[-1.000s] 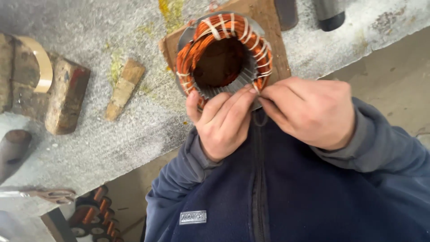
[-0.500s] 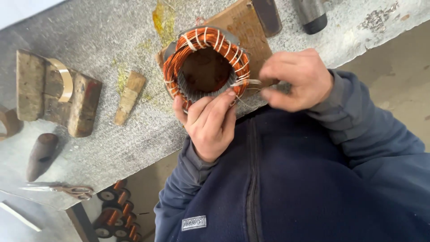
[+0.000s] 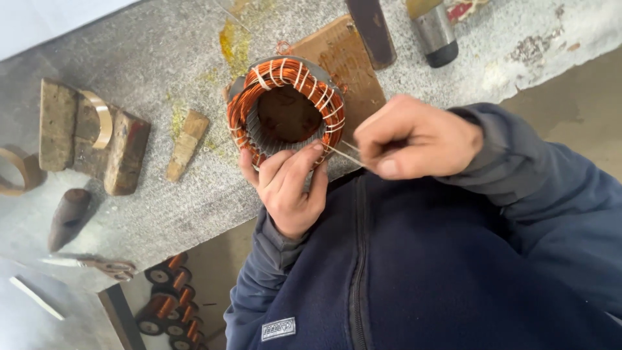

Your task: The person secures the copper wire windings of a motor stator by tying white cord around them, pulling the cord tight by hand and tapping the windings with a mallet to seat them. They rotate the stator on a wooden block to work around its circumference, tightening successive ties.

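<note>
Right hand [image 3: 414,139], now drawn clear toward centre right, pinching taut lacing cord [image 3: 343,154]; left hand [image 3: 288,188] gripping stator winding [image 3: 285,110]; tie being tightened.

The stator winding [image 3: 285,107] is bright orange copper, crossed at intervals by white lacing bands; its core shows dull grey ribbing inside, around a dark brown hollow; the lacing cord [image 3: 343,154] is pale, almost white; the workbench [image 3: 149,58] is speckled grey, smeared with yellow patches; the board [image 3: 346,61] under the stator is reddish brown; the wooden blocks [image 3: 91,136] are tan and brown, one stained red; the jacket [image 3: 414,272] is navy blue with a small grey patch; the wire spools [image 3: 170,301] below are copper with black ends.
</note>
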